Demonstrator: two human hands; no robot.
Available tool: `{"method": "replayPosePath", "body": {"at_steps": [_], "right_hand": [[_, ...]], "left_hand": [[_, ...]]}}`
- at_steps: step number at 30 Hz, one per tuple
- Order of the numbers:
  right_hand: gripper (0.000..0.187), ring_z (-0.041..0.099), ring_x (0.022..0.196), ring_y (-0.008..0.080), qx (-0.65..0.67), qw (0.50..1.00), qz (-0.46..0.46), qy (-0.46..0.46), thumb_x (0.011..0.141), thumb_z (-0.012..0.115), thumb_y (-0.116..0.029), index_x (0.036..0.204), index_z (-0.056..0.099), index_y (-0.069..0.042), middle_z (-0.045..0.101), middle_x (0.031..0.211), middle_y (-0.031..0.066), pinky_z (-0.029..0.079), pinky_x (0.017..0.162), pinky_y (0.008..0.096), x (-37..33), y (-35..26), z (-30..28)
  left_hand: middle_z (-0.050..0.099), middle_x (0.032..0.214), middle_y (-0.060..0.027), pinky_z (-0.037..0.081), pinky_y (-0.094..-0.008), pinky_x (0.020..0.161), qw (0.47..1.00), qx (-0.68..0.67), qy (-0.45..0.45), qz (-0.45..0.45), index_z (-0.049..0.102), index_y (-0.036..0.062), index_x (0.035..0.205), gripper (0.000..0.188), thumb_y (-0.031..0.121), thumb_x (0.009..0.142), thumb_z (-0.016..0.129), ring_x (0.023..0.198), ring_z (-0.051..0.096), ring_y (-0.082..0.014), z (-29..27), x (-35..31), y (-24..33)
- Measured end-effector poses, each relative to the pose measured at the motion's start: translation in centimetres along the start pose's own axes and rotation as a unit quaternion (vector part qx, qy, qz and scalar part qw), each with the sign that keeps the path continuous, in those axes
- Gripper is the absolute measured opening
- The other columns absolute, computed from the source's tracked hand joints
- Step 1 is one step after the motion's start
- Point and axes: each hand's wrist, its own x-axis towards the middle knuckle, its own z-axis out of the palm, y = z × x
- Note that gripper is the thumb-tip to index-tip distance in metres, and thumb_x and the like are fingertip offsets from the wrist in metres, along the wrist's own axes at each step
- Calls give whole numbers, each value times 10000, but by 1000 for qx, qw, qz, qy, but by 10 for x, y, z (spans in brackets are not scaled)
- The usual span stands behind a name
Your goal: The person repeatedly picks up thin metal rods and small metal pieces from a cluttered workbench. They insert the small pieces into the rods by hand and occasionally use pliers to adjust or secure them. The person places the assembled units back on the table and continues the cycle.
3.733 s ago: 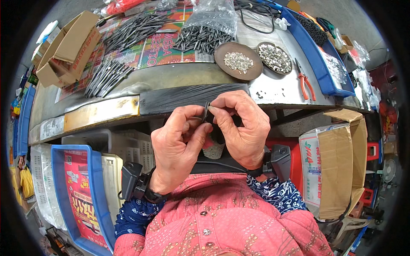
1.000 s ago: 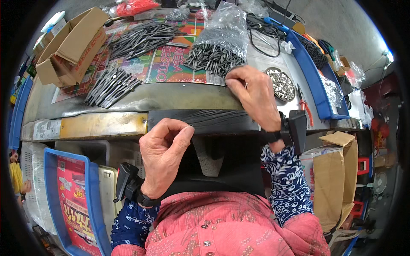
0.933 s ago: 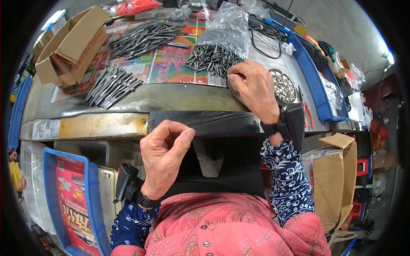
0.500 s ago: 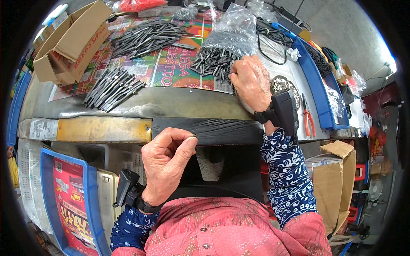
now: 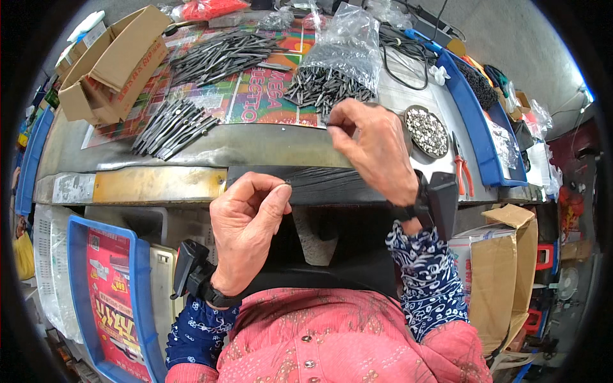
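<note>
Foreground, lower centre: my pink buttoned top (image 5: 306, 338), with blue-and-white patterned sleeves (image 5: 429, 281) at either side. In the lower left of the frame stands a blue tray (image 5: 143, 306) lined with a red printed sheet; in the lower right, an open cardboard box (image 5: 495, 281).

Just left of centre, my left hand (image 5: 244, 226) is raised before the dark edge strip (image 5: 313, 184) of the bench, thumb and forefinger pinched together on a tiny piece (image 5: 288, 182).

Right of centre, my right hand (image 5: 377, 150) reaches over the bench, thumb and forefinger drawn narrow at the near side of a heap of short black pieces (image 5: 319, 89); whether they grip one I cannot tell, the tips being small and dark against the heap.

Beyond, a fan of long black strips (image 5: 172, 129) lies left of centre on a coloured printed sheet (image 5: 246, 105). To the right of my right hand are a round dish (image 5: 426, 132) of small silvery pieces and red-handled pliers (image 5: 463, 172).

Farthest, a clear plastic bag (image 5: 348, 41) rests over the short black pieces at upper centre, a second pile of strips (image 5: 220, 57) lies to its left, and another cardboard box (image 5: 121, 64) occupies the upper left.
</note>
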Motion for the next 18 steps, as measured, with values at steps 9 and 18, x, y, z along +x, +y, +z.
{"method": "replayPosePath", "body": {"at_steps": [9,18], "right_hand": [[132,626,750,303,186,982,-11,-1,783,646,-21,909,613,0,636,840,137,499,649,356,-65,-41,4],[120,622,796,78,348,931,107,32,852,662,37,971,658,36,666,885,27,510,686,211,-83,-50,3]], "left_hand": [[601,715,9,361,-165,483,1000,16,-13,17,640,3,926,103,106,928,650,568,482,-12,16,-9,-1],[601,710,14,364,-162,482,999,-20,-45,-2,642,6,935,121,127,937,645,565,483,-11,29,-19,-1]]}}
